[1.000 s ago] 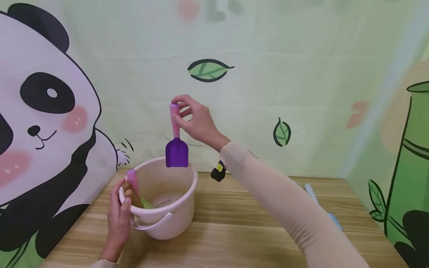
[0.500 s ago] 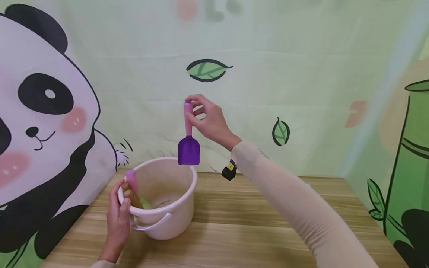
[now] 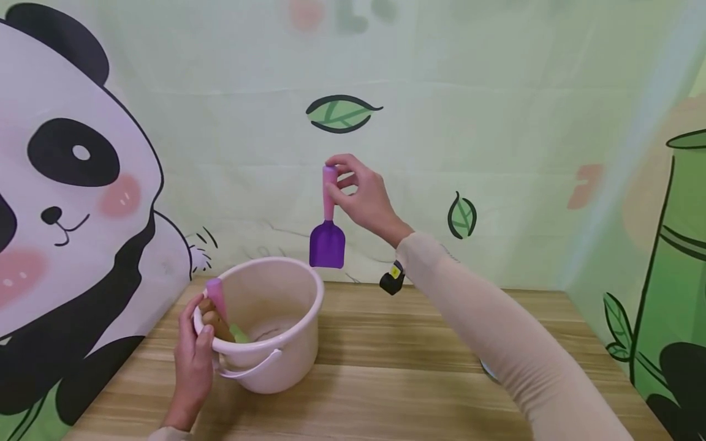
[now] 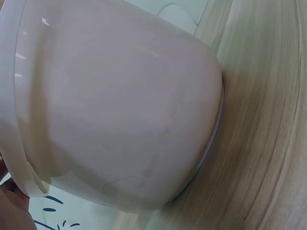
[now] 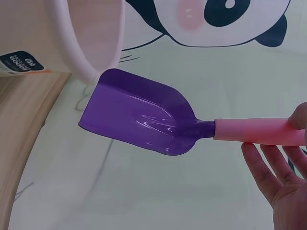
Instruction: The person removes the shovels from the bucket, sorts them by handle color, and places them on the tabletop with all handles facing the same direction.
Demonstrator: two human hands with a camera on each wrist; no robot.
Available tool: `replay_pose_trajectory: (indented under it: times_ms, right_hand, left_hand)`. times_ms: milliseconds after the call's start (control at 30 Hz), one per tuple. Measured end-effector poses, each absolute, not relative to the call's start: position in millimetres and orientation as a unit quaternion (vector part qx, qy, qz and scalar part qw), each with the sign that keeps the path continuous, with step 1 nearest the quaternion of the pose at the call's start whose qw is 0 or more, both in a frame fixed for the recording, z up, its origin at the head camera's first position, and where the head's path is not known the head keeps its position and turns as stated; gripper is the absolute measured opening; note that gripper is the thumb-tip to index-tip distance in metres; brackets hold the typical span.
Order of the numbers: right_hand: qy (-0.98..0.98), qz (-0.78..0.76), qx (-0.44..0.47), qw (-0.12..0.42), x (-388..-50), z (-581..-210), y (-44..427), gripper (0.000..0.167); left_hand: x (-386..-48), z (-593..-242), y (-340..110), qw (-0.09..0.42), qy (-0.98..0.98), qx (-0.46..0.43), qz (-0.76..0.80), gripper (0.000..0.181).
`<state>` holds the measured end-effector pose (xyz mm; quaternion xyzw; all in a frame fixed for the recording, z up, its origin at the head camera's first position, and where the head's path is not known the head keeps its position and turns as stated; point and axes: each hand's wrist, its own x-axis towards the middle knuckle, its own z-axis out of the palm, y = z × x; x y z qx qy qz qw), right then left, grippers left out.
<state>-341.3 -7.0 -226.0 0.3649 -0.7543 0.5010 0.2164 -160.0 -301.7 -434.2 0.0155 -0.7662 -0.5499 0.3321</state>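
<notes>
One shovel (image 3: 327,245) hangs upright in the air near the bucket (image 3: 292,367), above the counter (image 3: 397,398) | right fingers (image 5: 259,167) pinched on its handle (image 5: 249,131), left fingers (image 3: 189,318) gripping the rim (image 3: 317,297) | likely light, stiff, smooth; hold by handle

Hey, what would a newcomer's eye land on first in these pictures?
Probably the purple shovel, held blade down in the air by the right grip. Next, the big panda picture at the left of the head view, then the pale bucket on the wooden table, held by the left grip.
</notes>
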Motion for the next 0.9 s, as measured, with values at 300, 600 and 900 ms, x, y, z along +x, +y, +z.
replay_pose_trajectory:
  times_ms: [300, 600, 900]
  right_hand:
    - [-0.761, 0.499, 0.347, 0.226, -350, -235, 21, 0.035]
    - [-0.784, 0.482, 0.317, 0.230, -359, -250, 57, 0.035]
    - [-0.799, 0.474, 0.298, 0.222, -364, -263, 94, 0.036]
  left_hand:
    - [-162, -435, -301, 0.341, -0.763, 0.011, -0.550, 0.055]
    - [-162, -434, -299, 0.341, -0.763, 0.009, -0.549, 0.054]
    - [-161, -436, -299, 0.361, -0.757, 0.006, -0.545, 0.053]
